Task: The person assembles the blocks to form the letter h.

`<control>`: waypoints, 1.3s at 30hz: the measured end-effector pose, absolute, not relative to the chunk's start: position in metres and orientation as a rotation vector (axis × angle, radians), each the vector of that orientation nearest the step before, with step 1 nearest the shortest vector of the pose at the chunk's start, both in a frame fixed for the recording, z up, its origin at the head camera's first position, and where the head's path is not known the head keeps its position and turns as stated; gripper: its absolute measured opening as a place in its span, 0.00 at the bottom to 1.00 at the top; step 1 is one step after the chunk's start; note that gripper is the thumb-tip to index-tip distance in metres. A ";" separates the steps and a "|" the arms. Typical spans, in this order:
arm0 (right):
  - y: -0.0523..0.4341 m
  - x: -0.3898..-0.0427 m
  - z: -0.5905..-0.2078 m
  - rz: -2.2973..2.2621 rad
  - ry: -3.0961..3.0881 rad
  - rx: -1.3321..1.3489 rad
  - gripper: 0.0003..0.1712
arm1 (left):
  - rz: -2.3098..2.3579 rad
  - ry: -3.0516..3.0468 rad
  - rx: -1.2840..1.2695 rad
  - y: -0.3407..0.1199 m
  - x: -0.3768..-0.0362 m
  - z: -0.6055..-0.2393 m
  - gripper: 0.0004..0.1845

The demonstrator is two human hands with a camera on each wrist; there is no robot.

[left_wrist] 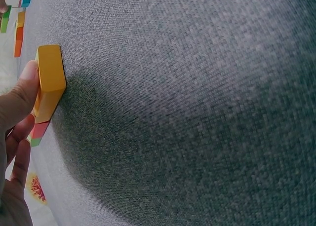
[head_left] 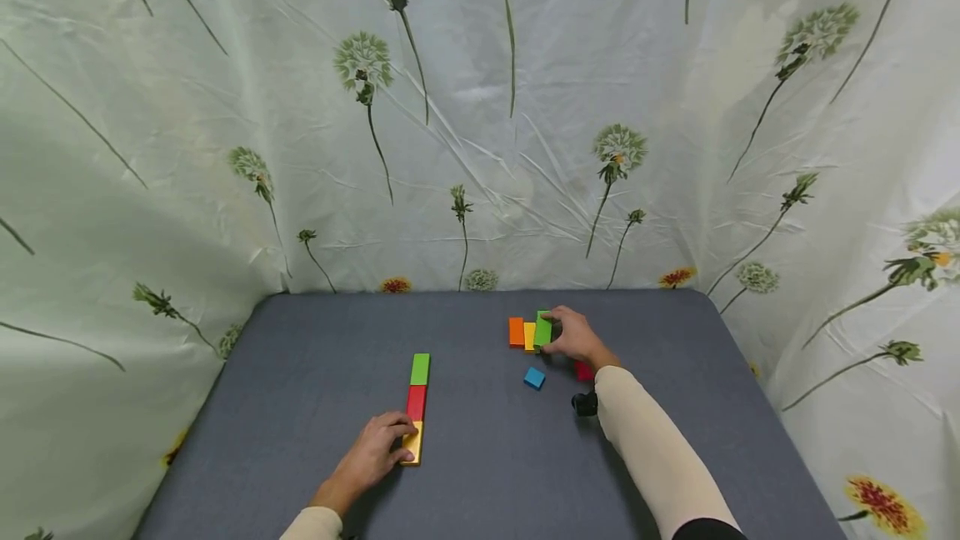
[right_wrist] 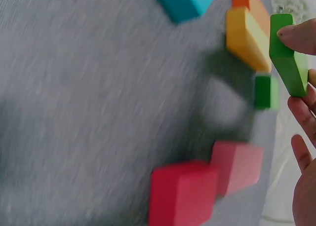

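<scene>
- A grey table [head_left: 300, 357] sits before flowered curtains.
- Our right hand [head_left: 576, 337] pinches the green block [head_left: 542, 328], right of centre; we lift it straight.
- Our left hand [head_left: 375, 450] presses the yellow block [head_left: 412, 442], lower centre, with relaxed fingers.

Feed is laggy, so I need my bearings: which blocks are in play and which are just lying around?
In play:
- green oblong block, pinched by the right hand
- yellow oblong block, under the left hand, ending a row with a red block and green block

Lying about:
- orange block
- small blue cube
</scene>
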State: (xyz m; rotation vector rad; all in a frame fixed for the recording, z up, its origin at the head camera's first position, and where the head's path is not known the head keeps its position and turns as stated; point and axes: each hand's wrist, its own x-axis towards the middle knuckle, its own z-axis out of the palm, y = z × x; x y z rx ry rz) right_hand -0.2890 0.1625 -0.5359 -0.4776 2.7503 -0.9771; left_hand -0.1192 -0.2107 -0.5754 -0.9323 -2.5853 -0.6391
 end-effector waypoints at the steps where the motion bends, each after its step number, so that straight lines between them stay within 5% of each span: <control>1: 0.158 -0.289 -0.535 -1.000 2.740 -0.479 0.34 | -0.645 -2.585 -0.934 -0.211 -0.119 -0.576 0.18; 39: -0.025 -0.316 -0.541 -0.961 2.581 -0.696 0.35 | -0.714 -2.658 -0.880 -0.216 -0.122 -0.577 0.18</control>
